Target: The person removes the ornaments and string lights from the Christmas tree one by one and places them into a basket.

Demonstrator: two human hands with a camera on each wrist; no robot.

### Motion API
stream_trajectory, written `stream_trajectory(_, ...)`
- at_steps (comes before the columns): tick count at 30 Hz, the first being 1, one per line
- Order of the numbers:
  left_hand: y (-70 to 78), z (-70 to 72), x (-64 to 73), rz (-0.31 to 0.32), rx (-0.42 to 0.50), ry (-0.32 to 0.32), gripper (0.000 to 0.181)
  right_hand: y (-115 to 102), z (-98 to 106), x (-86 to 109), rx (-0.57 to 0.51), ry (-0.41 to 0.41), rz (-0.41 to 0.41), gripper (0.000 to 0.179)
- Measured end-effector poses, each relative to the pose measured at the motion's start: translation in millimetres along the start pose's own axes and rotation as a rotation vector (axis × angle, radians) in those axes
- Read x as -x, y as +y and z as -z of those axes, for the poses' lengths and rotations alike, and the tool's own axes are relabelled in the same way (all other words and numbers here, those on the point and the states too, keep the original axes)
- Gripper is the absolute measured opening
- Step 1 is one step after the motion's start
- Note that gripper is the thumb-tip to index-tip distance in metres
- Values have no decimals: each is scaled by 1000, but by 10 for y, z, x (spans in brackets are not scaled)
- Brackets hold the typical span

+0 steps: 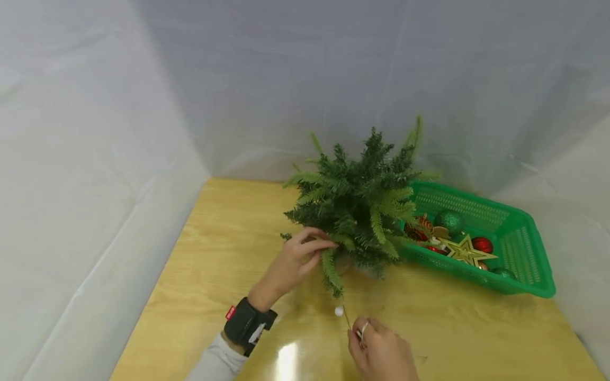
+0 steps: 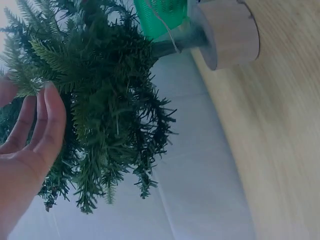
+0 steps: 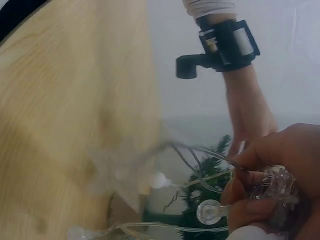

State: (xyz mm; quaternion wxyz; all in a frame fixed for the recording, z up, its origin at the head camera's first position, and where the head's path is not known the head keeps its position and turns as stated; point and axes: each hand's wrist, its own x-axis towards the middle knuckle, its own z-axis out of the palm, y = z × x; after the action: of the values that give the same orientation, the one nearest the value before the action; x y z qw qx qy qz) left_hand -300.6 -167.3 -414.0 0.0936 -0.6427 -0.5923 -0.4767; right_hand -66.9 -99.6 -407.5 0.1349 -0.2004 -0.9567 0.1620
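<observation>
A small artificial Christmas tree [image 1: 352, 196] stands on the table, its round wooden base [image 2: 232, 35] showing in the left wrist view. At its front left, my left hand [image 1: 297, 259] pinches a light green branch [image 2: 35, 75] between thumb and fingers. Lower and to the right, my right hand [image 1: 381, 349] grips a bundle of clear-wired string lights [image 3: 280, 185]. Loose wire runs out from the fingers towards the tree, with a white bulb [image 1: 339, 311] below a drooping branch. A clear round bulb [image 3: 210, 212] and a blurred pale star shape [image 3: 117, 172] show in the right wrist view.
A green plastic basket [image 1: 524, 254] stands right of the tree, against its branches. Inside lie a gold star [image 1: 466, 251], a green glitter ball [image 1: 449, 221], a red ball [image 1: 482, 244] and other ornaments. White sheeting [image 1: 286, 79] hangs behind and beside the wooden table [image 1: 190, 296].
</observation>
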Motion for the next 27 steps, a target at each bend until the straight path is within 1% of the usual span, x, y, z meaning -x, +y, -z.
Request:
stream_trajectory(3, 3, -5, 33, 3, 15, 9, 26, 79, -59, 8, -15, -77, -14, 20)
stream_trajectory(5, -9, 1, 42, 9, 33, 13, 26, 117, -81, -1, -22, -97, -34, 20)
stream_trajectory(9, -60, 42, 53, 19, 12, 36, 29, 176, -63, -22, -11, -85, -65, 19)
stream_trajectory(12, -92, 90, 64, 43, -21, 74, 32, 230, -21, -67, 12, -64, -73, 18)
stream_trajectory(15, -103, 128, 67, 83, -32, 89, 35, 322, 21, -148, 36, -35, -79, 22)
stream_trajectory(18, -102, 146, 68, 140, -25, 84, 38, 410, 80, -233, 26, -9, -88, 29)
stream_trajectory(20, -98, 150, 69, 172, -19, 73, 42, 444, 134, -262, -15, -22, -102, 32)
stream_trajectory(22, -85, 158, 69, 190, -29, 55, 46, 452, 192, -256, -104, -76, -106, 32)
stream_trajectory(24, -70, 171, 68, 179, -52, 27, 45, 446, 229, -223, -181, -140, -85, 31)
stream_trajectory(26, -55, 187, 67, 146, -73, -1, 42, 438, 230, -179, -250, -197, -45, 30)
stream_trajectory(27, -46, 198, 67, 133, -76, -15, 38, 434, 219, -160, -267, -218, -23, 29)
